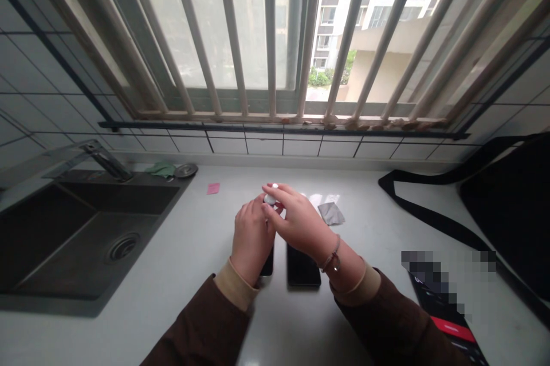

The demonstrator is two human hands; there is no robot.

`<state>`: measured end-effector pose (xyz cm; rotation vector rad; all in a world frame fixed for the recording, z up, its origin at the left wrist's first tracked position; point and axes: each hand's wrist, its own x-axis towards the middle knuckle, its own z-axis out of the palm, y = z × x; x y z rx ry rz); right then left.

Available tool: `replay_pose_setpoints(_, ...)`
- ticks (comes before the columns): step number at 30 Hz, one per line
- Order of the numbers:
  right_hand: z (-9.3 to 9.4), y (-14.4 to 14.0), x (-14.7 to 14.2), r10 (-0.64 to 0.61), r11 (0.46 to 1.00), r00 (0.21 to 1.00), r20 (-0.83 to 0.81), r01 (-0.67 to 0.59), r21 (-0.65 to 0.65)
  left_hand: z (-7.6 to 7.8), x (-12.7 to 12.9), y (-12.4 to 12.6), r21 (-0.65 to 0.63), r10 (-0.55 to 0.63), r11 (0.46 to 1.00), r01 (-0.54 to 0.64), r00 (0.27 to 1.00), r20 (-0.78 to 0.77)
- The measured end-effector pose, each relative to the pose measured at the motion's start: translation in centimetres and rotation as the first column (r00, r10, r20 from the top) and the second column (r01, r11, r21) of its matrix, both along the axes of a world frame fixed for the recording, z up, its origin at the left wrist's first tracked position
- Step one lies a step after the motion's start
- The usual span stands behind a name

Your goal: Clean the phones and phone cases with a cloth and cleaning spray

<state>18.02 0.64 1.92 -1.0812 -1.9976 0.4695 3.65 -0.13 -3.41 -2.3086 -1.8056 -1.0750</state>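
Observation:
In front of me, above the counter, both hands come together around a small white thing (270, 199) with a rounded, narrow tip; most of it is hidden by fingers, so I cannot make out its kind. My left hand (251, 231) is closed around its lower part. From the right, my right hand (298, 217) pinches it near the top with thumb and fingers. Beneath the hands lie two dark, phone-like slabs: a black one (303, 268) under my right wrist, and another (267, 266) partly covered by my left hand.
A crumpled grey sheet (332, 213) and a pink slip (213, 188) lie on the white counter (197, 274). At left is a sink (55, 240) with a tap (109, 162), green cloth (161, 169) and drain strainer (186, 170). A black bag (511, 194) and a dark package (451, 326) are at right.

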Motion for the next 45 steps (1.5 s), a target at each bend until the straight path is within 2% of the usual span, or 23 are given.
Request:
replay_pose_setpoints(2, -0.2, -0.2, -0.4, 0.046, 0.999, 0.999, 0.007, -0.046, -0.022, 0.2, 0.0, 0.1, -0.062, 0.005, 0.998, -0.005, 1.000, 0.004)
replay_pose_setpoints(4, -0.6, 0.2, -0.2, 0.034, 0.999, 0.999, -0.023, -0.034, -0.016, 0.4, 0.1, 0.0, -0.118, 0.028, 0.993, -0.023, 0.999, 0.041)
replay_pose_setpoints(7, -1.6, 1.6, 0.8, -0.112, 0.993, 0.992, -0.059, 0.113, 0.023, 0.6, 0.2, -0.2, -0.178, 0.048, 0.983, -0.035, 0.996, 0.072)
replay_pose_setpoints(9, -2.7, 2.6, 1.6, -0.230, 0.973, 0.972, 0.046, 0.229, 0.042, 0.7, 0.3, -0.3, -0.193, 0.051, 0.980, -0.042, 0.998, 0.044)
replay_pose_setpoints(11, -3.9, 3.4, 2.2, -0.272, 0.961, 0.932, 0.242, 0.275, 0.022, 0.7, 0.3, -0.4, -0.189, 0.056, 0.981, -0.052, 0.998, 0.016)
replay_pose_setpoints(14, -5.8, 4.2, 2.7, -0.218, 0.965, 0.878, 0.426, 0.260, -0.042, 0.5, 0.2, -0.4, -0.175, 0.041, 0.984, -0.040, 0.999, -0.002)
replay_pose_setpoints(16, -6.8, 4.4, 2.9, -0.178, 0.970, 0.877, 0.446, 0.233, -0.073, 0.3, 0.2, -0.3, -0.168, 0.022, 0.986, -0.022, 1.000, -0.003)
replay_pose_setpoints(19, -7.5, 4.7, 3.1, -0.180, 0.965, 0.886, 0.427, 0.244, -0.099, 0.1, 0.2, -0.3, -0.166, 0.010, 0.986, -0.012, 1.000, -0.012)
replay_pose_setpoints(22, -7.2, 4.8, 3.4, -0.221, 0.953, 0.905, 0.364, 0.280, -0.116, 0.2, 0.2, -0.4, -0.171, 0.018, 0.985, -0.022, 1.000, -0.021)
replay_pose_setpoints(25, -5.7, 4.7, 3.6, -0.250, 0.950, 0.932, 0.261, 0.289, -0.120, 0.4, 0.3, -0.5, -0.195, 0.045, 0.979, -0.051, 0.998, -0.035)
replay_pose_setpoints(28, -3.9, 4.4, 3.6, -0.230, 0.960, 0.973, -0.033, 0.222, -0.168, 0.6, 0.3, -0.5, -0.226, 0.066, 0.971, -0.076, 0.996, -0.053)
replay_pose_setpoints(30, -2.9, 4.2, 3.5, -0.202, 0.968, 0.943, -0.266, 0.151, -0.201, 0.6, 0.4, -0.5, -0.236, 0.066, 0.969, -0.076, 0.997, -0.050)
replay_pose_setpoints(32, -2.2, 3.9, 3.2, -0.172, 0.972, 0.915, -0.365, 0.097, -0.214, 0.7, 0.4, -0.6, -0.242, 0.063, 0.968, -0.072, 0.997, -0.043)
replay_pose_setpoints(35, -1.8, 3.4, 2.8, -0.143, 0.972, 0.941, -0.308, 0.075, -0.223, 0.7, 0.3, -0.6, -0.257, 0.062, 0.964, -0.071, 0.997, -0.044)
replay_pose_setpoints(40, -2.0, 2.7, 2.0, -0.158, 0.975, 0.976, -0.150, 0.130, -0.182, 0.6, 0.3, -0.4, -0.285, 0.057, 0.956, -0.064, 0.998, -0.033)
replay_pose_setpoints(43, -2.2, 2.2, 1.3, -0.189, 0.977, 0.974, -0.127, 0.174, -0.121, 0.5, 0.3, -0.3, -0.320, 0.049, 0.946, -0.042, 0.999, 0.015)
replay_pose_setpoints(45, -2.1, 2.0, 0.8, -0.205, 0.973, 0.968, -0.142, 0.187, -0.133, 0.3, 0.3, -0.3, -0.328, 0.043, 0.944, -0.027, 0.998, 0.042)
